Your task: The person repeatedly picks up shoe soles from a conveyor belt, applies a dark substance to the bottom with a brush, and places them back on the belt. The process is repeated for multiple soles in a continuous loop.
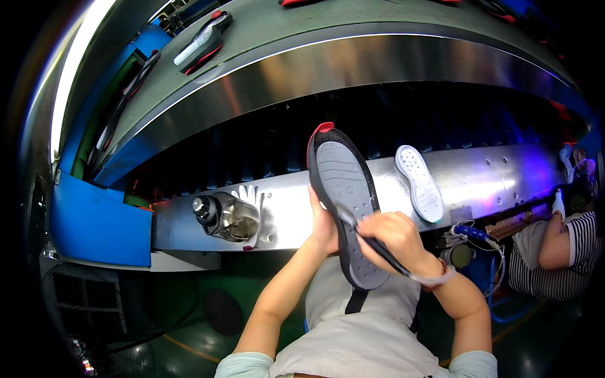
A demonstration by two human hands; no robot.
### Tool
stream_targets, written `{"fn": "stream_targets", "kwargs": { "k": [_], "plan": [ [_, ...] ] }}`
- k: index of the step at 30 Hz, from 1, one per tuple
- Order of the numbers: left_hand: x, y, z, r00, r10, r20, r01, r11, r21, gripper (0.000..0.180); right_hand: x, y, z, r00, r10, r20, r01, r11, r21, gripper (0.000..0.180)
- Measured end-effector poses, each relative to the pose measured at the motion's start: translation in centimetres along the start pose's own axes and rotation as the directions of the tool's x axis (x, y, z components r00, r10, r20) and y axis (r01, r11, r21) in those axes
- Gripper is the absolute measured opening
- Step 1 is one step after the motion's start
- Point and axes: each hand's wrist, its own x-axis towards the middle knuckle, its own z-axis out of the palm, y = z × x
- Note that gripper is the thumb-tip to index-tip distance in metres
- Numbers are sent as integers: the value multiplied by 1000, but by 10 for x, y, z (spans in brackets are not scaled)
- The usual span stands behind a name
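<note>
My left hand [323, 222] is closed round the left edge of a large shoe sole [343, 173]. Grey inside, the sole has a black rim and a red tip at its far end; it is held lengthwise in front of me, over my lap. A brush with a dark handle [386, 253] is gripped in my right hand [396, 236]. The brush's head [346, 216] is over the middle of the sole and seems to touch it, though it is slightly blurred. To the right, a white sole [419, 183] lies on the metal shelf [290, 211].
On the shelf's left lies a clear bottle [239, 220] with a dark cap, beside a white glove [247, 194]. Beyond runs a green conveyor belt [265, 34] carrying shoe parts [206, 41]. At right are a blue power strip [471, 232] and a co-worker's striped clothing [583, 246].
</note>
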Motion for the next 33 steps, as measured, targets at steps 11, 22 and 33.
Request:
{"fn": "stream_targets", "kwargs": {
  "k": [11, 22, 33],
  "plan": [
    [-23, -10, 34, 980, -76, 181, 73, 997, 23, 93, 43, 21, -46, 968, 252, 13, -234, 878, 417, 12],
    [-29, 10, 46, 946, 311, -91, -280, 926, 252, 84, 19, 4, -50, 936, 190, 296, -341, 693, 635, 19],
    [-18, 45, 57, 901, 388, 191, -408, 910, 74, 107, 15, -13, -71, 934, -12, 356, -207, 794, 571, 22]
  ]
}}
